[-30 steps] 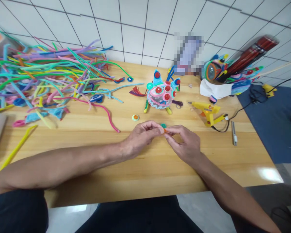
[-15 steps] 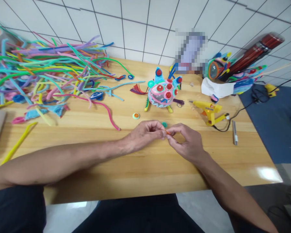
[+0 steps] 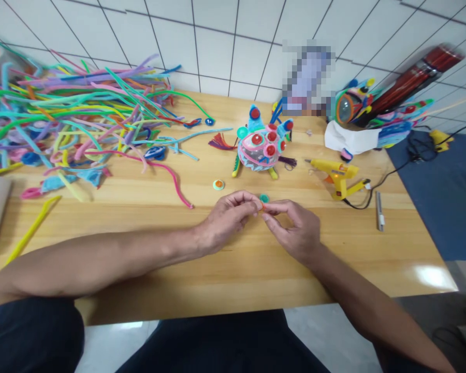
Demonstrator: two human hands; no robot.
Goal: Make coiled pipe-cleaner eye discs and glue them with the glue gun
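Near the middle of the table, my left hand (image 3: pixel 233 216) pinches a small orange piece (image 3: pixel 263 206) between thumb and forefinger. My right hand (image 3: pixel 295 225) grips the same piece from the other side with closed fingertips. Just beyond the fingers lies a small green disc (image 3: pixel 264 198). A round white-rimmed disc with an orange centre (image 3: pixel 218 184) rests to the left of it. Behind my hands stands a colourful creature figure (image 3: pixel 260 147) with red discs, blue ears and tassels. The exact shape of the orange piece is hidden by my fingers.
Many coloured pipe cleaners (image 3: pixel 89 103) are heaped on the left. A yellow glue gun (image 3: pixel 336 176) with a black cord and a utility knife (image 3: pixel 379 211) lie at the right. A dark red flask (image 3: pixel 415 77) leans behind white paper (image 3: pixel 351 140). The wooden table (image 3: pixel 217 290) ends near my body.
My fingers have shifted slightly around the orange piece, and my left fingers have curled in more. The view has moved a little, so things on the right appear farther right.
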